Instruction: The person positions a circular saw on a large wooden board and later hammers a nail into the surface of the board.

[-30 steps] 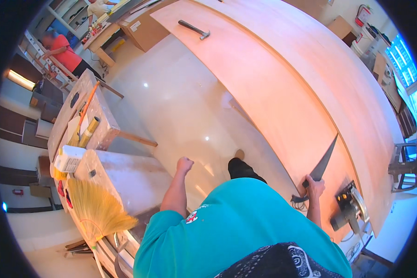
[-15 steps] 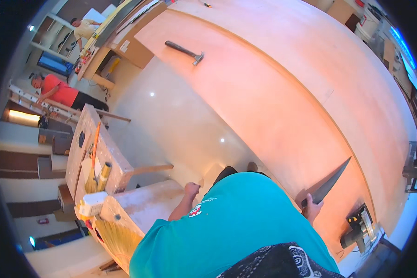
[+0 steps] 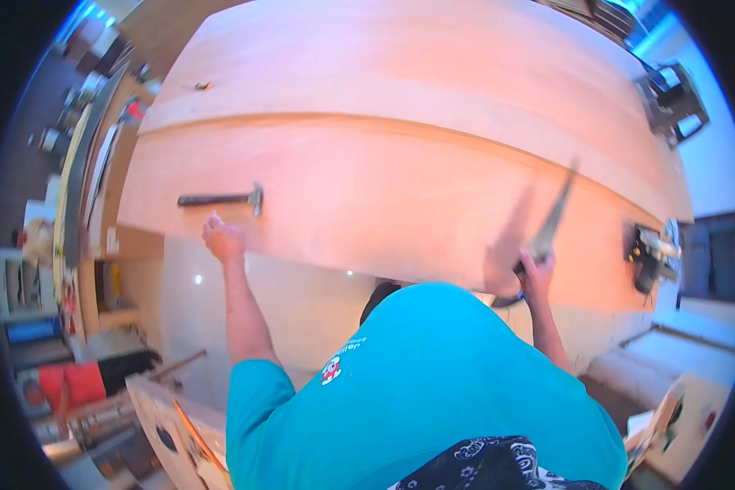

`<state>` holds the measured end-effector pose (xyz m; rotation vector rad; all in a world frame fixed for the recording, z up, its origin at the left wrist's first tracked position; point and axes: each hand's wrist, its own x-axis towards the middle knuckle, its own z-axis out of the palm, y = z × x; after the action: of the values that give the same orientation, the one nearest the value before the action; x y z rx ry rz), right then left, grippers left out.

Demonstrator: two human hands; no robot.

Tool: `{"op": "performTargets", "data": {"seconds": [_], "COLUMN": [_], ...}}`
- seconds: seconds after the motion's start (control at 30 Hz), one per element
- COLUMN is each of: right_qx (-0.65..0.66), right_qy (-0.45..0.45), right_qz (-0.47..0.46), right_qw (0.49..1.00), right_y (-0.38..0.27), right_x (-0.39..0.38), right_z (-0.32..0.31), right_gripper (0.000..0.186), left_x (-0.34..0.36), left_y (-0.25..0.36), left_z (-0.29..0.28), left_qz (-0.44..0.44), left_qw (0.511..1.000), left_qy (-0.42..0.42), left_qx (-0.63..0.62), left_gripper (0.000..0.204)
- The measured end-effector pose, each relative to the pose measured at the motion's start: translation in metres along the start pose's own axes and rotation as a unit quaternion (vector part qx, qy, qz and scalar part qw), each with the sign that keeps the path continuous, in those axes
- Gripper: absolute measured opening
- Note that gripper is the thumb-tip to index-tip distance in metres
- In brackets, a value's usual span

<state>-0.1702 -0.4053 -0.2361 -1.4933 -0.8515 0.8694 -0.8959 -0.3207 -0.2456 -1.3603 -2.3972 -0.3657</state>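
My left hand (image 3: 223, 238) is over the near edge of the plywood sheet (image 3: 367, 192), just below a claw hammer (image 3: 219, 199). Its fingers are loosely bent and hold nothing; a small gap appears between them and the dark handle. The hammer lies on the sheet with its metal head to the right. In my right hand (image 3: 536, 273) is a handsaw (image 3: 554, 214), gripped near the wide end of its tapered grey blade. The blade tilts up and away, slightly blurred, and casts a shadow on the wood beside it.
A circular saw (image 3: 652, 251) stands at the sheet's right end. Behind lies another wide board (image 3: 433, 65), with a small orange-and-black tool (image 3: 203, 86) on it. At the lower left are a wooden stand (image 3: 163, 416) and a person in red (image 3: 72, 387).
My view has turned toward the boards. My left hand has come forward from beside my body to near the hammer. The saw, still in my right hand, now points more steeply away.
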Motion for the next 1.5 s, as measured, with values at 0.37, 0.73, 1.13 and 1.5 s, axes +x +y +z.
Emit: {"op": "performTargets", "data": {"seconds": [0.37,0.73,1.13,1.5], "right_qx": [-0.392,-0.369,-0.27,-0.242], "right_qy": [-0.041,-0.104,0.01,0.131], "right_qz": [0.009,-0.268,0.115,0.202], "right_qw": [0.919,0.884,0.956,0.94], "right_y": [-0.041,-0.017,0.087,0.121], "right_x": [0.134,0.026,-0.234,-0.295], "right_z": [0.26,0.142,-0.198,-0.349], "right_gripper": [0.116,0.07,0.056,0.057], "left_x": [0.085,-0.078,-0.366,-0.456], "left_y": [-0.003,0.033,0.288,0.472], "left_z": [0.043,-0.036,-0.197,-0.311], "left_qz": [0.221,0.273,0.189,0.343], "left_qw": [0.956,0.924,0.695,0.579], "left_qy": [-0.172,-0.232,-0.559,-0.668], "left_qx": [0.089,-0.133,-0.41,-0.317], "left_gripper": [0.026,0.014,0.026,0.022]}}
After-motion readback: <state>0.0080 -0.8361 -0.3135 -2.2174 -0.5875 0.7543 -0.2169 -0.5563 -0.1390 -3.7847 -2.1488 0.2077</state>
